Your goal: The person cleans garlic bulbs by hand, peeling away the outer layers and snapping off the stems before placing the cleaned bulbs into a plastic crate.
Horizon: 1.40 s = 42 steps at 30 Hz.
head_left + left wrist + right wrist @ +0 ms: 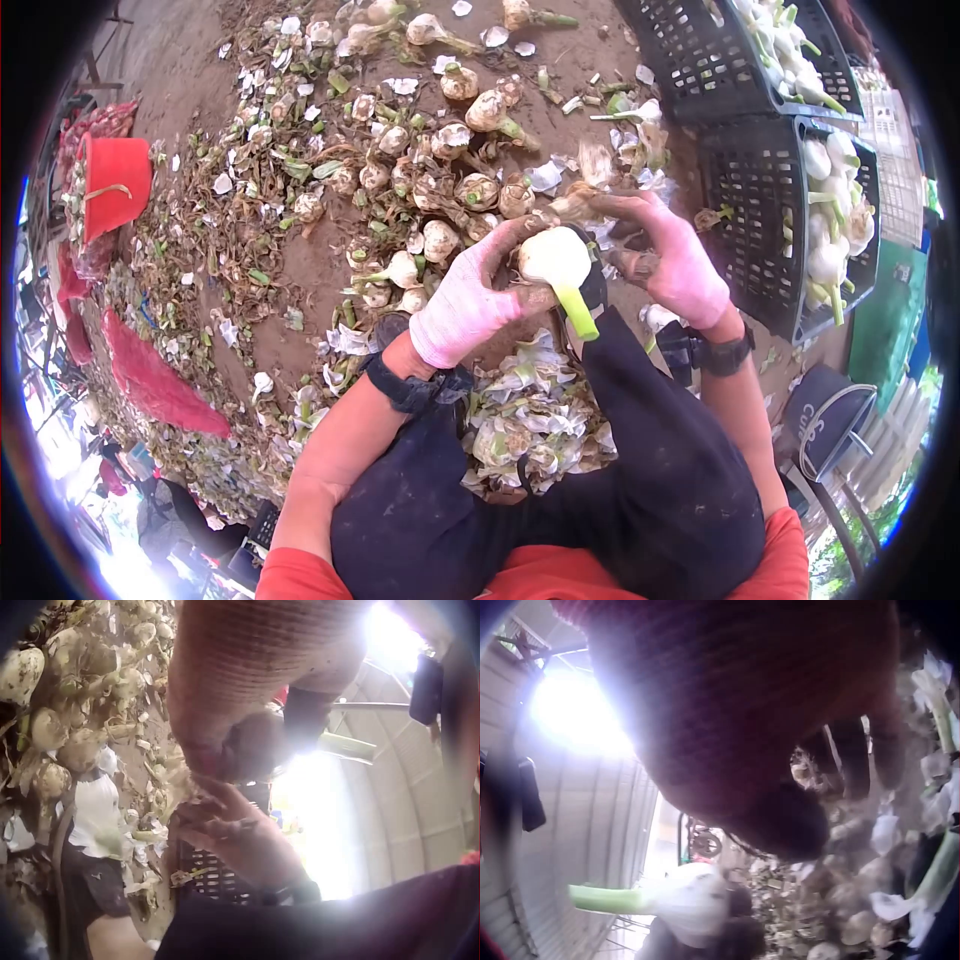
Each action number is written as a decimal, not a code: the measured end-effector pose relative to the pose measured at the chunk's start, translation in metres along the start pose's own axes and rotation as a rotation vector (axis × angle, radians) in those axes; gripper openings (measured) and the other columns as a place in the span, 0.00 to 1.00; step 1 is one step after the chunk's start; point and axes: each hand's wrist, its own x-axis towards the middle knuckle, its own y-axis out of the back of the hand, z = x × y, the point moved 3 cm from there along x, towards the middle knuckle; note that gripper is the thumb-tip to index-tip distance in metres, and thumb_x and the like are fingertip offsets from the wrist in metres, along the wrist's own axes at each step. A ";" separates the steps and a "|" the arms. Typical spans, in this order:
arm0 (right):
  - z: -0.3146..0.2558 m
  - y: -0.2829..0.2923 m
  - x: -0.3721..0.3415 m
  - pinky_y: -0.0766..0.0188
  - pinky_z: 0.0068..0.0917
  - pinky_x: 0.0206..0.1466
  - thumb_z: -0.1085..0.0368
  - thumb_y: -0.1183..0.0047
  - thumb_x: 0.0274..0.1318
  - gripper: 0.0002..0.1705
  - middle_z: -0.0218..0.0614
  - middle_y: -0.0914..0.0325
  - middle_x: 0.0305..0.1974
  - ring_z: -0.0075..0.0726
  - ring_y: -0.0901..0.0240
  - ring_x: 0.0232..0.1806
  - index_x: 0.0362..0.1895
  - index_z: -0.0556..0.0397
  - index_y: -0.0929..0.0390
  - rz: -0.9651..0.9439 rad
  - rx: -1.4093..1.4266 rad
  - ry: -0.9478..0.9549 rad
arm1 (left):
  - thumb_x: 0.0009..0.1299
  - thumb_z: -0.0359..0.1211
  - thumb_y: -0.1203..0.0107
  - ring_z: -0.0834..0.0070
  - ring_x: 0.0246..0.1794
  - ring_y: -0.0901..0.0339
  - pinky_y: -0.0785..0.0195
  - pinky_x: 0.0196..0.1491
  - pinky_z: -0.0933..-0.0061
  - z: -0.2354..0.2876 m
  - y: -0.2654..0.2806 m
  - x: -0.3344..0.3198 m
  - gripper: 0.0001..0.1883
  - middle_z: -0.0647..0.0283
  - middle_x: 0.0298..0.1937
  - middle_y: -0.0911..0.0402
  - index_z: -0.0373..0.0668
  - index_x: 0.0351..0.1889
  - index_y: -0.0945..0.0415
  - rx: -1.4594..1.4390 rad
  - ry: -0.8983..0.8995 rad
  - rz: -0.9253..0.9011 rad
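Observation:
My left hand (472, 302), in a soiled pink glove, grips a peeled white garlic bulb (555, 257) between thumb and fingers. Its cut green stem (577, 312) points down toward my lap. Just right of the bulb is my gloved right hand (682, 262), thumb and fingers apart in a loose curve. Brown, dry-looking skin (574, 204) shows by its fingertips. The right wrist view has the bulb (694, 901) below the right hand (742, 712), with a gap between them. Seen from the left wrist, the left hand (262, 667) covers most of the bulb.
Unpeeled garlic bulbs (440, 240) and skins litter the dirt floor ahead. A pile of peelings (535, 405) lies between my legs. Black crates (750, 215) of cleaned garlic stand at right. A red bucket (118, 185) and red mesh cloth (160, 380) are at left.

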 end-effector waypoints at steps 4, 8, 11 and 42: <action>-0.030 0.008 0.008 0.26 0.31 0.45 0.71 0.36 0.44 0.21 0.43 0.22 0.43 0.45 0.21 0.40 0.47 0.54 0.19 -0.175 0.247 -0.199 | 0.54 0.39 0.27 0.75 0.56 0.27 0.35 0.60 0.72 -0.001 0.000 0.003 0.41 0.63 0.57 0.25 0.37 0.63 0.36 0.116 -0.043 -0.021; -0.038 0.003 0.011 0.26 0.33 0.44 0.70 0.36 0.44 0.13 0.43 0.20 0.33 0.45 0.22 0.38 0.38 0.56 0.17 -0.111 0.157 -0.037 | 0.54 0.39 0.27 0.74 0.54 0.25 0.32 0.59 0.72 -0.006 0.003 0.000 0.39 0.62 0.56 0.24 0.37 0.62 0.35 -0.030 0.021 0.001; -0.042 0.004 0.010 0.26 0.34 0.43 0.71 0.37 0.44 0.11 0.44 0.21 0.34 0.48 0.22 0.38 0.37 0.57 0.17 -0.167 0.068 -0.009 | 0.56 0.39 0.28 0.72 0.54 0.24 0.31 0.58 0.70 -0.007 -0.001 -0.003 0.38 0.61 0.55 0.24 0.36 0.61 0.34 -0.227 0.059 -0.009; 0.026 0.001 -0.013 0.28 0.34 0.46 0.74 0.43 0.45 0.12 0.39 0.23 0.39 0.46 0.24 0.44 0.37 0.49 0.17 -0.077 -0.257 -0.160 | 0.48 0.32 0.23 0.68 0.55 0.24 0.30 0.59 0.67 -0.021 -0.001 -0.001 0.39 0.60 0.54 0.23 0.39 0.58 0.33 -0.287 0.083 -0.104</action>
